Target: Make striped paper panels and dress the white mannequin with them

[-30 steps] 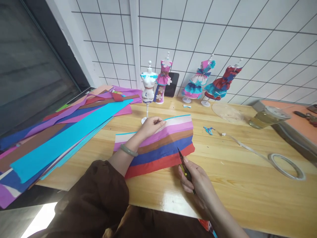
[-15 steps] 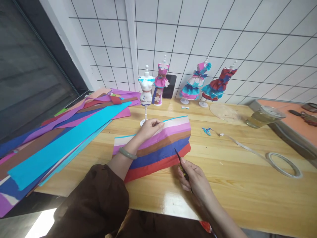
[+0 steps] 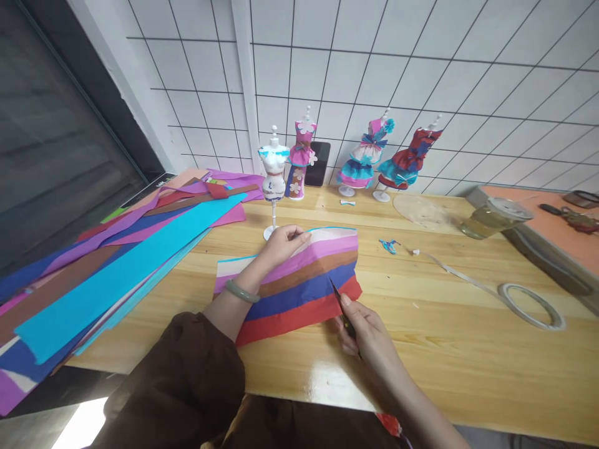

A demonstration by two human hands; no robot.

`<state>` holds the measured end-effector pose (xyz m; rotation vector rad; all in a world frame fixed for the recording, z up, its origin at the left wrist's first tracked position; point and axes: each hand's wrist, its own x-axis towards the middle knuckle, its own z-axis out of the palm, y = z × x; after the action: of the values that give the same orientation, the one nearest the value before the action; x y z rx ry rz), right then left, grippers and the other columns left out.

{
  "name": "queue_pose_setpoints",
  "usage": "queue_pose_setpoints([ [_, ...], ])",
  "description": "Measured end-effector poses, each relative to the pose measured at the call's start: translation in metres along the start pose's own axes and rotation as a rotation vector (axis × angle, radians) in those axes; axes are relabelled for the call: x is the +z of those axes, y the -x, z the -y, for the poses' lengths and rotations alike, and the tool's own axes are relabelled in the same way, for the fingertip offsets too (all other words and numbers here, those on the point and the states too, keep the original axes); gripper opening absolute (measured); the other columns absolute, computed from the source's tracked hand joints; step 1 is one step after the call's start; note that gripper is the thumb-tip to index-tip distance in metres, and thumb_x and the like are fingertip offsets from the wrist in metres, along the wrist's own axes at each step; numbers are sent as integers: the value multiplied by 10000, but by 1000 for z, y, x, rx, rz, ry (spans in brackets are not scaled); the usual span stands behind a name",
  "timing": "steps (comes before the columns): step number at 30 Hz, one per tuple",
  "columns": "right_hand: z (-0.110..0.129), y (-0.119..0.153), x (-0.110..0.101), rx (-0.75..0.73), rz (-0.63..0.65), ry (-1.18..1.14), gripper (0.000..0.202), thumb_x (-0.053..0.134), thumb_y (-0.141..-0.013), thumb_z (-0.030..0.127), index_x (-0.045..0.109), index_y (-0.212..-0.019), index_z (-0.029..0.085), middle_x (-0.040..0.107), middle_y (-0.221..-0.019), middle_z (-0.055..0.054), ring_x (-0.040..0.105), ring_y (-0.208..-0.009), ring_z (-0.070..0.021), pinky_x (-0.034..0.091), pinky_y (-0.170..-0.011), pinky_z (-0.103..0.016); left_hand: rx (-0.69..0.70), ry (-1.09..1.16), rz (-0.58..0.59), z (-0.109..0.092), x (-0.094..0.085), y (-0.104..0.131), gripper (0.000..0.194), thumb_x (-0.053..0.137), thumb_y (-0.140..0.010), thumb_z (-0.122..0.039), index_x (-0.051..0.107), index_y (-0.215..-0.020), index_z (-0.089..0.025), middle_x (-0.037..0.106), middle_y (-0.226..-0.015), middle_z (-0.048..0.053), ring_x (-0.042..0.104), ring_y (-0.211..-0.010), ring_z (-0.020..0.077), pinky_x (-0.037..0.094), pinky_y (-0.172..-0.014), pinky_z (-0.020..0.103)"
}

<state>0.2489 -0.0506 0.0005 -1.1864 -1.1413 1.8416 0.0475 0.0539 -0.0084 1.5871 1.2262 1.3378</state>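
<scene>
A striped sheet (image 3: 290, 293), with bands of white, violet, brown, blue and red and a thin light-blue top edge, is held over the wooden table. My left hand (image 3: 286, 243) lies across its upper part, fingers closed in a pinch on the top edge. A jade-like bangle circles that wrist. Between the thumb and fingers of my right hand (image 3: 362, 327) is a slim black pointed tool (image 3: 335, 290). Its tip rests over the blue band near the sheet's right end; the lower part is hidden by the hand. Just behind the left hand stands a white mini mannequin (image 3: 274, 168).
Long coloured strips (image 3: 121, 255) are piled at left. Several dressed mini mannequins (image 3: 362, 156) and a phone (image 3: 319, 163) stand along the tiled wall. To the right are a roll of narrow tape (image 3: 531, 305), a blue scrap (image 3: 388, 247) and a lidded cup (image 3: 496, 218).
The sheet's upper right corner has dipped a little. Both hands keep their grips, and the tool's tip stays over the blue band. The view has shifted slightly.
</scene>
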Motion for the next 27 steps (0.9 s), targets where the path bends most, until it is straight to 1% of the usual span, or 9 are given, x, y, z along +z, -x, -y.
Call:
queue_pose_setpoints([
  [5, 3, -2, 2, -29, 2, -4, 481, 477, -761, 604, 406, -535, 185, 300, -325, 85, 223, -300, -37, 171, -345, -192, 13, -10, 5, -1, 3, 1, 292, 521, -759, -415, 537, -655, -143, 497, -619, -22, 437, -591, 90, 360, -581, 220],
  [10, 2, -4, 2, -31, 20, -16, 483, 482, -749, 616, 397, -539, 189, 271, -338, 95, 202, -302, -33, 162, -342, -191, 7, -43, 2, -1, 4, 1, 292, 516, -761, -415, 539, -653, -145, 500, -615, -19, 435, -594, 92, 361, -574, 218],
  [14, 0, -5, 1, -39, 1, -32, 477, 504, -744, 601, 393, -538, 186, 279, -371, 94, 205, -310, -27, 153, -340, -187, -6, -26, -3, -3, 3, 1, 296, 521, -756, -420, 541, -647, -146, 501, -614, -21, 439, -593, 91, 359, -578, 216],
  [19, 1, -5, 3, -71, -3, -12, 463, 500, -771, 565, 400, -539, 178, 290, -396, 87, 229, -327, -27, 151, -349, -186, 4, -15, 2, -7, 4, 2, 280, 523, -759, -401, 540, -641, -147, 497, -609, -25, 436, -590, 91, 357, -582, 218],
  [22, 3, -4, 3, -86, -11, 0, 466, 495, -769, 575, 405, -545, 177, 297, -393, 84, 230, -332, -29, 150, -352, -187, 2, -22, 3, -8, 3, 2, 279, 519, -762, -400, 540, -645, -148, 499, -615, -23, 440, -595, 93, 358, -585, 216],
  [27, 4, -3, 1, -58, -24, 9, 482, 519, -740, 593, 384, -529, 182, 280, -384, 90, 232, -315, -28, 146, -339, -186, -11, -17, -7, -6, 2, 1, 275, 523, -758, -400, 549, -655, -146, 508, -623, -22, 443, -597, 93, 361, -588, 215],
])
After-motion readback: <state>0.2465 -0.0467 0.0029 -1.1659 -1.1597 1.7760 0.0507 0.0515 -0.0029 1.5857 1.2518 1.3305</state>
